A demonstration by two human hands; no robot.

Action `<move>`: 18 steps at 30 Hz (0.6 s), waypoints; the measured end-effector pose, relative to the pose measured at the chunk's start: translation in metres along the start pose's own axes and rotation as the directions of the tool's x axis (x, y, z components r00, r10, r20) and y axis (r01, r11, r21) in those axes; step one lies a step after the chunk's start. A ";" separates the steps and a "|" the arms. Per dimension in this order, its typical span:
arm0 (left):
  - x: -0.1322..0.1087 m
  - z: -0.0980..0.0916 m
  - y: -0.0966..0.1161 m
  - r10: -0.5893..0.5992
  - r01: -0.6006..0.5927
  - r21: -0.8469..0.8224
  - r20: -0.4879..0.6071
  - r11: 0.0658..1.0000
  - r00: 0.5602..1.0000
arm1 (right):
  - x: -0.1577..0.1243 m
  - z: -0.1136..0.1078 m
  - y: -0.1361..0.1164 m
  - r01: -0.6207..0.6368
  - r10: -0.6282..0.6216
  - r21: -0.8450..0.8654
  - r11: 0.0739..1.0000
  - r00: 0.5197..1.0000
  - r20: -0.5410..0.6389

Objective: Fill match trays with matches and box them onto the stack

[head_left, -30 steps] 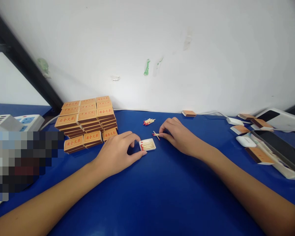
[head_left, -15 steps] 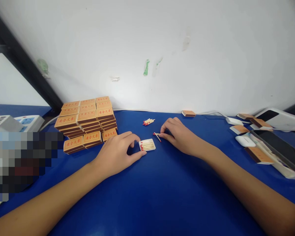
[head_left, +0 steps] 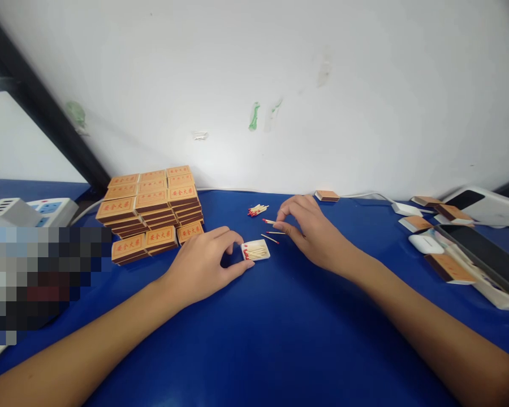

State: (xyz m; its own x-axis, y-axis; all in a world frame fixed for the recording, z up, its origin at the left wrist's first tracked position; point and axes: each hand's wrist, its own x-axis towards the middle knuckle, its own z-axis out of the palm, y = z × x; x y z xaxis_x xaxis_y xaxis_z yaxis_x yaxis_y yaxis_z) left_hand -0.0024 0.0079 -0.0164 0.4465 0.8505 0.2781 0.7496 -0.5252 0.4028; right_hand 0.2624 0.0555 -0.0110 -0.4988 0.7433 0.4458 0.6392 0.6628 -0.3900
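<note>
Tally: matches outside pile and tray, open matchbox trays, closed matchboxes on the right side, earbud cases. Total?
Matches: 3 (1 in right hand)
Open matchbox tray: 1
Closed matchboxes: 5
Earbud case: 1
Total: 10

From afar I saw a blue table (head_left: pixel 301 339), pale matches (head_left: pixel 258 211) with red heads, a white tray (head_left: pixel 261 259), and orange matchboxes (head_left: pixel 151 200) with red lettering and brown sides.

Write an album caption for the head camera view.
Left hand at a matchbox tray of matches, right hand pinching a single match, stacked matchboxes on the blue table.
</note>
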 end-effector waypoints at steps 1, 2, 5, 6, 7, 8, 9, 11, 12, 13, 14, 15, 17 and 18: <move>0.000 0.000 0.000 -0.001 0.001 0.000 0.000 1.000 1.000 | 0.000 0.000 -0.005 0.012 -0.012 0.011 1.000 1.000 -0.014; 0.000 0.000 0.000 -0.001 0.001 -0.002 -0.001 1.000 1.000 | 0.000 0.000 -0.009 0.025 -0.024 0.024 0.999 1.000 -0.013; 0.001 0.000 0.000 0.005 -0.005 -0.006 -0.002 1.000 1.000 | -0.003 0.003 -0.022 0.056 -0.061 0.068 0.996 0.995 0.075; 0.001 0.000 0.000 0.006 -0.006 -0.006 -0.003 1.000 1.000 | -0.004 0.004 -0.025 0.060 -0.068 0.079 0.995 0.992 0.110; 0.001 0.000 0.000 0.007 -0.007 -0.007 -0.004 1.000 1.000 | -0.005 0.006 -0.028 0.058 -0.070 0.085 0.995 0.988 0.139; 0.001 0.000 0.000 0.007 -0.007 -0.007 -0.004 1.000 1.000 | -0.006 0.007 -0.030 0.052 -0.066 0.088 0.995 0.985 0.161; 0.001 0.000 0.000 0.007 -0.007 -0.007 -0.005 1.000 1.000 | -0.007 0.009 -0.032 0.047 -0.061 0.087 0.995 0.983 0.172; 0.000 0.000 0.000 0.009 -0.009 -0.007 -0.005 1.000 1.000 | -0.008 0.011 -0.034 0.041 -0.054 0.076 0.996 0.983 0.176; 0.000 0.000 0.000 0.011 -0.011 -0.007 -0.007 1.000 1.000 | -0.008 0.012 -0.035 0.042 -0.054 0.069 0.997 0.983 0.176; 0.000 0.000 0.000 0.011 -0.011 -0.006 -0.009 1.000 1.000 | -0.009 0.012 -0.035 0.043 -0.054 0.061 0.997 0.983 0.178; 0.000 0.000 0.000 0.011 -0.011 -0.004 -0.010 1.000 1.000 | -0.009 0.013 -0.035 0.044 -0.053 0.055 0.998 0.982 0.182; 0.001 0.000 0.001 0.010 -0.010 -0.004 -0.010 1.000 1.000 | -0.009 0.013 -0.035 0.043 -0.052 0.050 0.998 0.981 0.185; 0.001 0.000 0.001 0.004 -0.004 -0.004 -0.006 1.000 1.000 | -0.009 0.012 -0.035 0.039 -0.047 0.046 0.998 0.981 0.190; 0.001 0.000 0.001 0.000 0.000 -0.005 -0.001 1.000 1.000 | -0.009 0.012 -0.035 0.036 -0.044 0.045 0.998 0.980 0.192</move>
State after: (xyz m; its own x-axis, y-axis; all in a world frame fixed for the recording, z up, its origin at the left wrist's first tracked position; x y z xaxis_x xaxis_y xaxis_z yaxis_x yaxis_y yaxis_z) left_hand -0.0012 0.0078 -0.0155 0.4463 0.8503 0.2788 0.7471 -0.5256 0.4069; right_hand 0.2380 0.0271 -0.0108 -0.6297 0.7168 0.2995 0.5935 0.6927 -0.4099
